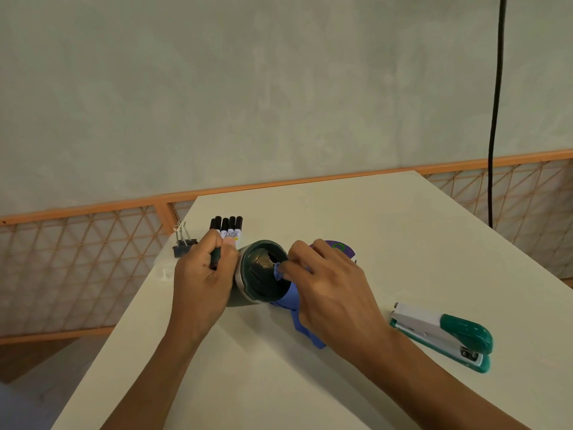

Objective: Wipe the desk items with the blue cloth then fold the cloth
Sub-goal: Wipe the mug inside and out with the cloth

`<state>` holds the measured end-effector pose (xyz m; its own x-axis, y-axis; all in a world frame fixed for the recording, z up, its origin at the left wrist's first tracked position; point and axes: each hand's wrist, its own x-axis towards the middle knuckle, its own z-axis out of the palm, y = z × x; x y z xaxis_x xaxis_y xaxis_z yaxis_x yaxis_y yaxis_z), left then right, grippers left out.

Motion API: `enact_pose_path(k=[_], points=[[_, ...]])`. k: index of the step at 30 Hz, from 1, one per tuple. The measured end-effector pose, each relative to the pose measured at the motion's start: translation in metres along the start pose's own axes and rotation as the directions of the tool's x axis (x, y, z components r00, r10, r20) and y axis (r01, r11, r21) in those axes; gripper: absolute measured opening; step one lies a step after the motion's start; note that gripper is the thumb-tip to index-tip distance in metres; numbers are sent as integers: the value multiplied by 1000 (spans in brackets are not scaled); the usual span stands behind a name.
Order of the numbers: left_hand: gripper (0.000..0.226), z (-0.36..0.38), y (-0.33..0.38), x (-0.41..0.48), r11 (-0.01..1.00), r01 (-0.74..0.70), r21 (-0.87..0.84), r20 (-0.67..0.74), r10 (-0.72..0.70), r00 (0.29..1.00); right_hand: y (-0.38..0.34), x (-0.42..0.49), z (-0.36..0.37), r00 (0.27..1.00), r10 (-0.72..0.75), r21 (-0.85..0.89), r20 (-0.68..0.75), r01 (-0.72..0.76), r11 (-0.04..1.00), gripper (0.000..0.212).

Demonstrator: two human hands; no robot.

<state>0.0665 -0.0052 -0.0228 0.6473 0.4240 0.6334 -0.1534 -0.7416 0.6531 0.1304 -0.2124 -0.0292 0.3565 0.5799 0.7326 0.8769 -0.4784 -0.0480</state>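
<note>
wiping is in hand: past the binder clips and markers, the left hand has its grip clamped on the tilted green cup, while the right hand pinches the blue cloth against the cup's mouth, tail trailing on the worktop; next probably calls for turning the cup, then the stapler

- Left hand: bare, nothing worn on fingers or wrist.
- Right hand: bare as well.
- Left forearm and right forearm: bare, unsleeved.
</note>
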Motion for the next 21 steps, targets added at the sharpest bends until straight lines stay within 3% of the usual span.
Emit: enact_pose_path(k=[4,6,11,16,21], points=[[39,-2,5,1,1000,15,-17,-36,-16,999,-6,-2,-1,998,-43,51,-37,45,998,39],[39,-5,2,3,999,30,-42,-53,-32,998,-12,-4,2,998,-41,74,-37,43,996,27],[38,-9,-3,4,998,41,-52,-63,-44,997,-12,-7,6,997,-8,268,-82,30,963,26],[38,-8,1,4,999,10,-48,-58,-13,998,-8,-5,9,993,108,543,-46,-66,837,17],[38,-5,6,2,998,-8,-64,-51,4,999,-11,-4,2,966,250,620,-67,-156,769,11]])
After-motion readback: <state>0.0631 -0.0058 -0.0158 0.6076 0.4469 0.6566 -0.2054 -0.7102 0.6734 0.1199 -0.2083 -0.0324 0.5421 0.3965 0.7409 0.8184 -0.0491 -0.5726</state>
